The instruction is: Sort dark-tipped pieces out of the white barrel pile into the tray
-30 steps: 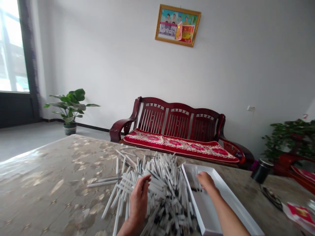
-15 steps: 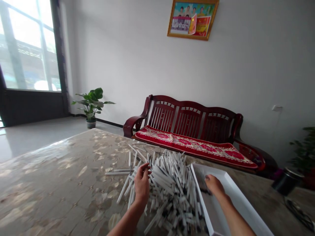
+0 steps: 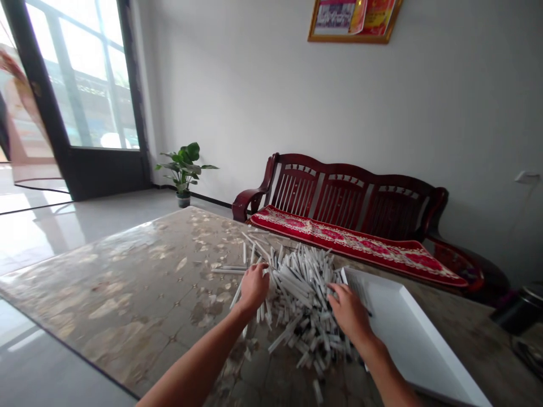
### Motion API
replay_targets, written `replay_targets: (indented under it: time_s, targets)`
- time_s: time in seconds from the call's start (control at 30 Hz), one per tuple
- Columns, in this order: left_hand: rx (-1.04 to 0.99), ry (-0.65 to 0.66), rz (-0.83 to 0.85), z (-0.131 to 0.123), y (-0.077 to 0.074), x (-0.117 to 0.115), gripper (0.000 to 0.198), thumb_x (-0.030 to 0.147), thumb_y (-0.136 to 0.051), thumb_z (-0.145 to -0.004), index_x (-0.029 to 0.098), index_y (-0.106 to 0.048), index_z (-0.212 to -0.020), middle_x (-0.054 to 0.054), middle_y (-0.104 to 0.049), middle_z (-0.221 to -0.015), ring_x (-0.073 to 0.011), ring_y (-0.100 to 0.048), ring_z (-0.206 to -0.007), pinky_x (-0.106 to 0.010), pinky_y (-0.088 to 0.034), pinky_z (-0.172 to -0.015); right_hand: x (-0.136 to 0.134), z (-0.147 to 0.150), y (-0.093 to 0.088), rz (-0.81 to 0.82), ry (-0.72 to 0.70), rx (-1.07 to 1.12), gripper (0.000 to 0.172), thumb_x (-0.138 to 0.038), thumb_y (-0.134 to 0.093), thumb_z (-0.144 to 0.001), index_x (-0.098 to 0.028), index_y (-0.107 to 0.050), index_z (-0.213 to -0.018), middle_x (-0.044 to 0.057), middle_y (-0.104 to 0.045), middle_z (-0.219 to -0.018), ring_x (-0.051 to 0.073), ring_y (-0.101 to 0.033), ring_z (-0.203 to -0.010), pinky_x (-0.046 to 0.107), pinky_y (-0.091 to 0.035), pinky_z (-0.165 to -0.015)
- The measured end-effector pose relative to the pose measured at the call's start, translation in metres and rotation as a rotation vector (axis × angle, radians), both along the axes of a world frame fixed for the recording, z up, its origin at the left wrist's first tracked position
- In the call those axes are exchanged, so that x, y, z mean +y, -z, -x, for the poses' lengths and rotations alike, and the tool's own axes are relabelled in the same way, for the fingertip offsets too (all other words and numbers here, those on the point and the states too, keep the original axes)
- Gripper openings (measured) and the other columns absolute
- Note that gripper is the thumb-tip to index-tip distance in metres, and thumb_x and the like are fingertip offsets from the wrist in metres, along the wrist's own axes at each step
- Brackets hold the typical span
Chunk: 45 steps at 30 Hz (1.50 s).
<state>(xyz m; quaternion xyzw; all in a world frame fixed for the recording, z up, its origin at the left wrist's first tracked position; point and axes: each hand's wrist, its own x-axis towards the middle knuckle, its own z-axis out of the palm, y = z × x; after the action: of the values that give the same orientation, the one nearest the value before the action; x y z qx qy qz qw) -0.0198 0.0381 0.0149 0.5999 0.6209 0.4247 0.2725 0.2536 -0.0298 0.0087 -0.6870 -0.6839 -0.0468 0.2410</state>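
Note:
A big heap of white pens (image 3: 299,294) lies on the patterned table (image 3: 139,282). My left hand (image 3: 253,287) rests on the heap's left edge, fingers curled down onto several pens. My right hand (image 3: 349,311) lies on the heap's right side, fingers bent over the pens, just left of a white tray (image 3: 407,333). A few pens lie in the tray's far corner. Whether either hand actually grips a pen is hidden by the fingers.
Behind the table stands a dark red wooden bench (image 3: 356,220) with a red cushion. A potted plant (image 3: 184,169) sits on the floor by a glass door (image 3: 80,96). A black round container (image 3: 520,308) is at the table's right edge. A framed picture (image 3: 354,20) hangs on the wall.
My right hand has moved out of the white tray and onto the pen heap. My left hand stays at the heap's left edge. The view has swung left.

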Motion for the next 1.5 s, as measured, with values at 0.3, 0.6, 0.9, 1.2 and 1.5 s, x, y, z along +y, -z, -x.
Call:
replay_targets:
  time_s: [0.3, 0.6, 0.9, 1.2, 1.5]
  targets:
    - [0.692, 0.172, 0.15, 0.037, 0.024, -0.054, 0.075, 0.053, -0.053, -0.085, 0.02, -0.036, -0.15, -0.019, -0.028, -0.159, -0.0372, -0.021, -0.147, -0.054, -0.016, -0.116, -0.071, 0.055, 0.048, -0.24, -0.157, -0.196, 0.065, -0.042, -0.056, -0.088, -0.026, -0.037, -0.148, 0.01, -0.041, -0.152, 0.034, -0.037, -0.139, 0.051, -0.041, -0.106]
    - [0.69, 0.548, 0.179, 0.012, 0.028, -0.097, 0.127, 0.054, -0.084, -0.046, 0.026, -0.024, -0.154, -0.016, -0.008, -0.164, -0.0407, -0.002, -0.149, -0.054, -0.008, -0.119, -0.103, 0.039, 0.073, -0.351, -0.414, -0.496, 0.086, -0.071, -0.051, -0.082, -0.024, -0.033, -0.152, 0.009, -0.041, -0.153, 0.033, -0.039, -0.138, 0.043, -0.037, -0.109]
    - [0.665, 0.484, 0.104, 0.008, 0.032, -0.08, 0.106, 0.051, -0.078, -0.059, 0.028, -0.032, -0.151, -0.015, -0.019, -0.162, -0.0415, -0.011, -0.148, -0.059, -0.013, -0.116, -0.058, 0.059, 0.05, -0.149, -0.507, -0.351, 0.085, -0.057, -0.056, -0.087, -0.029, -0.015, -0.156, 0.008, -0.036, -0.156, 0.035, -0.037, -0.14, 0.052, -0.038, -0.109]
    - [0.562, 0.455, -0.268, -0.002, 0.008, -0.045, 0.043, 0.046, -0.064, -0.08, 0.031, -0.064, -0.12, -0.009, -0.058, -0.133, -0.033, -0.048, -0.122, -0.048, -0.037, -0.103, -0.017, 0.023, 0.043, -0.186, -0.223, -0.062, 0.042, -0.031, -0.048, -0.092, -0.03, -0.058, -0.133, 0.006, -0.059, -0.137, 0.03, -0.052, -0.128, 0.05, -0.046, -0.104]
    - [0.523, 0.451, -0.089, -0.071, -0.024, 0.099, 0.047, 0.051, -0.045, -0.091, 0.027, -0.06, -0.129, -0.012, -0.054, -0.141, -0.0357, -0.039, -0.136, -0.054, -0.028, -0.11, 0.138, -0.036, -0.001, 0.091, 0.233, 0.088, 0.038, -0.025, -0.045, -0.087, -0.016, -0.064, -0.118, 0.014, -0.068, -0.117, 0.026, -0.059, -0.117, 0.038, -0.043, -0.101]
